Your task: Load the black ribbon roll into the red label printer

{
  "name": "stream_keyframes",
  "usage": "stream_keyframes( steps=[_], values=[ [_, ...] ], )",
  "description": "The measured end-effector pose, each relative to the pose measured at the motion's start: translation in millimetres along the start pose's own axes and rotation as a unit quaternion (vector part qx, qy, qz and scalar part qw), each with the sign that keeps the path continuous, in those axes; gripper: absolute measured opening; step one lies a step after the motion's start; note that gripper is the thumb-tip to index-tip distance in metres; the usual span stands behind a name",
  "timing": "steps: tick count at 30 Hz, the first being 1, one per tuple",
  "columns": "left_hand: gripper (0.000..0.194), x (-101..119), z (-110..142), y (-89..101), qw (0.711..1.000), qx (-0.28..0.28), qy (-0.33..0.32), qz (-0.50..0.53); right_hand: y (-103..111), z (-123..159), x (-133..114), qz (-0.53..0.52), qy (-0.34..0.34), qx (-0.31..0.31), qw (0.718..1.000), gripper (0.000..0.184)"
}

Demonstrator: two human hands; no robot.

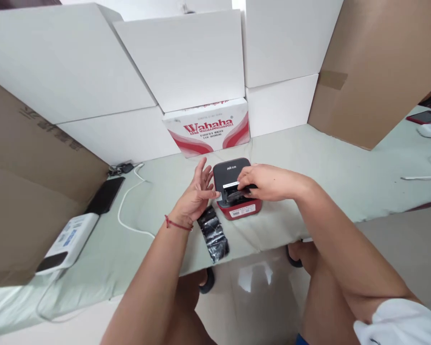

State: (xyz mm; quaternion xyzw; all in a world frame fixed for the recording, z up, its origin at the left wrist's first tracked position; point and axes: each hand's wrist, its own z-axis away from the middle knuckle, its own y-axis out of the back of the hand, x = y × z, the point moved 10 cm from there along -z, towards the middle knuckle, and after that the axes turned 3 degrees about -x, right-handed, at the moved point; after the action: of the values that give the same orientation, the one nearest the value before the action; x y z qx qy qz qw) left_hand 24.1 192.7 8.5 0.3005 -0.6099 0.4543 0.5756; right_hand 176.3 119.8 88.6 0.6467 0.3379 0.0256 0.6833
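Note:
A small box-shaped device (pixel 233 170) with a black top and red sides stands on the cloth-covered table. Its near side bears a white printed label (pixel 243 211), and a white strip lies across its top. My right hand (pixel 260 181) reaches over the device from the right, its thumb and fingers closed around a dark part at the top; what exactly they grip is hidden. My left hand (pixel 197 194) is at the device's left side with fingers apart, holding nothing. Below it lies a crumpled, shiny black plastic piece (pixel 214 235) near the table's front edge.
A Wahaba-lettered water carton (pixel 210 129) stands behind the device, among stacked white boxes (pixel 187 57). Brown cardboard (pixel 377 72) walls flank both sides. At left are a white power strip (pixel 70 244), a dark phone (pixel 106 195) and a white cable (pixel 122 211).

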Motion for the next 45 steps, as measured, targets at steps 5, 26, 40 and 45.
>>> stream_keyframes(
  steps=[5,26,40,45],
  values=[
    [0.134,-8.3,-1.7,-11.6,0.996,-0.075,-0.019,0.040,2.5,16.2,-2.8,0.025,-0.021,-0.031,0.999,0.040],
    [0.113,-24.6,17.9,-10.2,0.995,-0.009,0.025,0.097,4.8,8.1,-5.7,-0.189,-0.004,0.079,0.979,0.029],
    [0.078,-7.7,32.4,-0.7,0.991,0.083,-0.099,0.019,69.2,70.9,53.1,-0.344,-0.102,0.529,0.769,0.011],
    [0.053,-13.2,36.7,23.5,0.981,0.183,-0.065,-0.016,82.2,102.7,88.1,-0.330,-0.131,0.590,0.725,0.010]
  ],
)
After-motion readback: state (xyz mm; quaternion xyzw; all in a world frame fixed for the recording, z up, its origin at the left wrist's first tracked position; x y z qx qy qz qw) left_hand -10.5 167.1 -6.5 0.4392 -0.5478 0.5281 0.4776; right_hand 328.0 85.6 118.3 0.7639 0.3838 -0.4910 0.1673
